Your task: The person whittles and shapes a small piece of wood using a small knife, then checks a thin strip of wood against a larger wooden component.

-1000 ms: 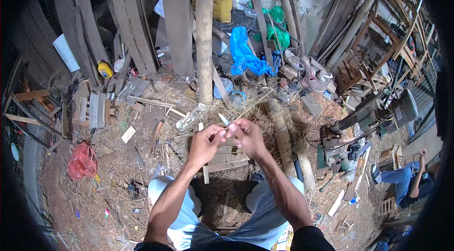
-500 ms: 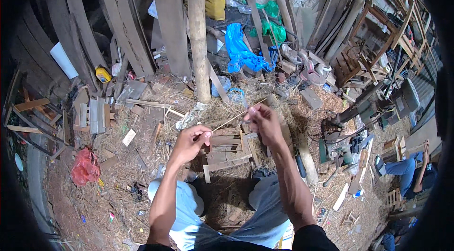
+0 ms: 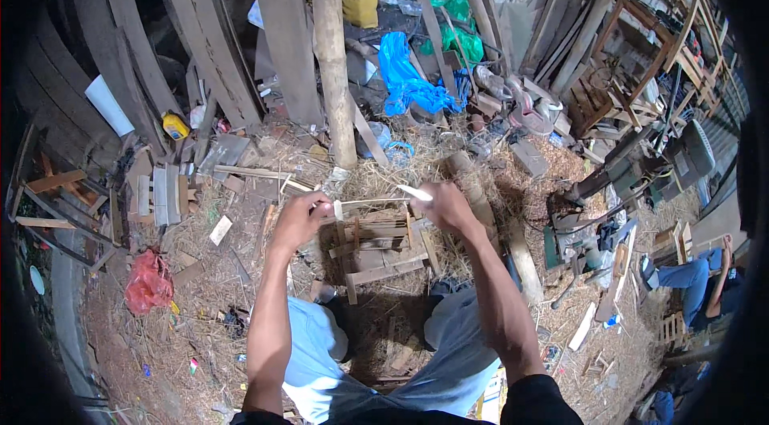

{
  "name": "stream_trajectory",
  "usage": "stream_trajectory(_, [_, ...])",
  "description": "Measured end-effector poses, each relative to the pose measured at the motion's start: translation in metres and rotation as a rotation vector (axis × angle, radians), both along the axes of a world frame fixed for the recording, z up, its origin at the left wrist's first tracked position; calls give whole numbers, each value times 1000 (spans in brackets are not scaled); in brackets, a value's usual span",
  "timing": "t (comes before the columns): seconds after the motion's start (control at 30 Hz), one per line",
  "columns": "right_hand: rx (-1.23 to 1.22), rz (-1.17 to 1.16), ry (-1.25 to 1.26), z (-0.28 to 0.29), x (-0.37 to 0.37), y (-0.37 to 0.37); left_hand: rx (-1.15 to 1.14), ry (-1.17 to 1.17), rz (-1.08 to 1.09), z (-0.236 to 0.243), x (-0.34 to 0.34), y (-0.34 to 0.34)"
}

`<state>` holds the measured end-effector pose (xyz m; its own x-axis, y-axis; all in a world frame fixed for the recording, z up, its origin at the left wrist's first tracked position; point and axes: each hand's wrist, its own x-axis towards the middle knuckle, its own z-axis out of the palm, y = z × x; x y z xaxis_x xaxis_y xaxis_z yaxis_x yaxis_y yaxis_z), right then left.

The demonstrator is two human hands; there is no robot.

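Observation:
A thin pale strip of wood or bamboo (image 3: 372, 201) stretches nearly level between my hands, above a small wooden frame (image 3: 384, 271) between my feet. Its left end is pinched in my closed left hand (image 3: 299, 219), where a short pale piece stands by the fingertips. My right hand (image 3: 450, 207) is closed on what looks like a knife (image 3: 415, 193). Only its bright, pointed blade shows, aimed left at the strip's right end; the grip is hidden by the fingers. Whether the blade touches the strip I cannot tell.
An upright pole (image 3: 332, 64) stands ahead, near a blue plastic bag (image 3: 400, 76). To the right are a log (image 3: 522, 261) and a bench machine (image 3: 589, 245). A red plastic bag (image 3: 149, 282) lies left. Another person (image 3: 697, 281) sits at far right.
My left hand has moved slightly left and my right hand slightly right and down. The strip is now nearly level, and the blade shows bright white beside it.

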<state>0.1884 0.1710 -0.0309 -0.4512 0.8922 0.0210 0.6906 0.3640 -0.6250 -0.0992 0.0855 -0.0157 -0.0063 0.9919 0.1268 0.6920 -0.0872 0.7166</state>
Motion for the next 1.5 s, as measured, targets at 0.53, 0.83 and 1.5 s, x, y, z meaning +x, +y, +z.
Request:
stream_trajectory(0.53, [-71,-335,76,-29,12,11,-83,578,-425,-142,109,27])
stream_trajectory(0.83, [-96,-345,-25,-19,10,5,44,941,-453,-194,116,40])
stream_trajectory(1.5, [-895,-1,832,28,-11,-21,290,-118,-38,-28,96,9])
